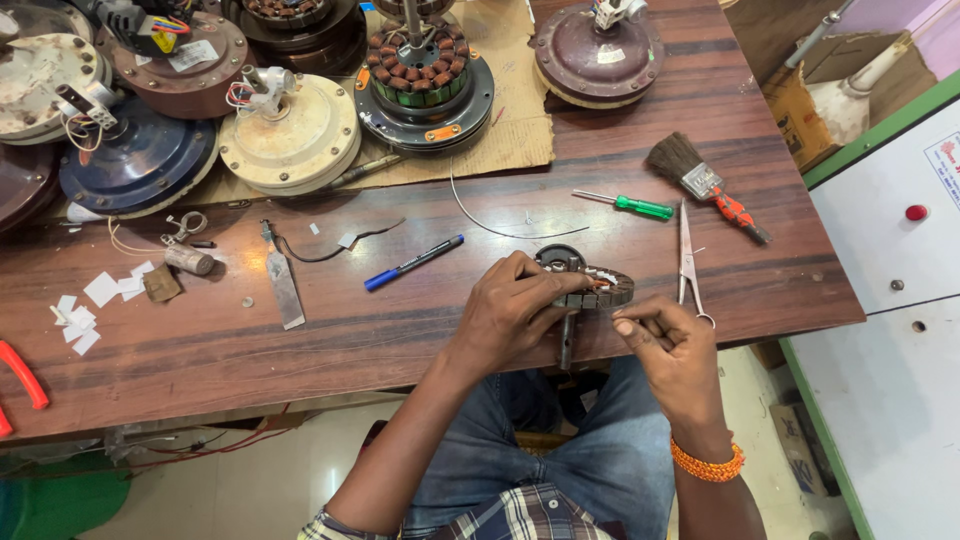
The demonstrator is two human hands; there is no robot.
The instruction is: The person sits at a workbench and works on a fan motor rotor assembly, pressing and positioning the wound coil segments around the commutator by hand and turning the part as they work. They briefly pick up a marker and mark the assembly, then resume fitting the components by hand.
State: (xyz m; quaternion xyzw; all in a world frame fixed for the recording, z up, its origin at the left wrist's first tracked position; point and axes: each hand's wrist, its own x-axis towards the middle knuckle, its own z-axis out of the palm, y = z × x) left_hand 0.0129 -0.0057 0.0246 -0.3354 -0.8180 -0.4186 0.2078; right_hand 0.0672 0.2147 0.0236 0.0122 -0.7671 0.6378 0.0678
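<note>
The left hand (510,310) grips a small fan stator (585,280), a dark ring with slotted teeth and copper winding, at the near edge of the wooden table (400,330). Its fingers (545,290) curl closed over the stator's left side, the thumb on top. The stator's shaft (566,345) points down toward the person's lap, past the table edge. The right hand (672,345) sits just right of the stator, its fingers (635,325) pinched narrow together beside the ring's rim; whether a wire lies between them is too small to tell. An orange beaded band (707,465) circles that wrist.

Just right of the stator lie scissors (686,262), blades pointing away from the person. Beyond the stator rest a green-handled screwdriver (625,204) and a brush (700,182) with a red handle. Left of the stator is a blue pen (412,263), and further left a flat metal blade (284,285) and scraps of white paper (95,300). Far beyond the stator, at the back of the table, stand several fan motor housings (290,135) and a larger wound stator (425,75) on cardboard (515,110).
</note>
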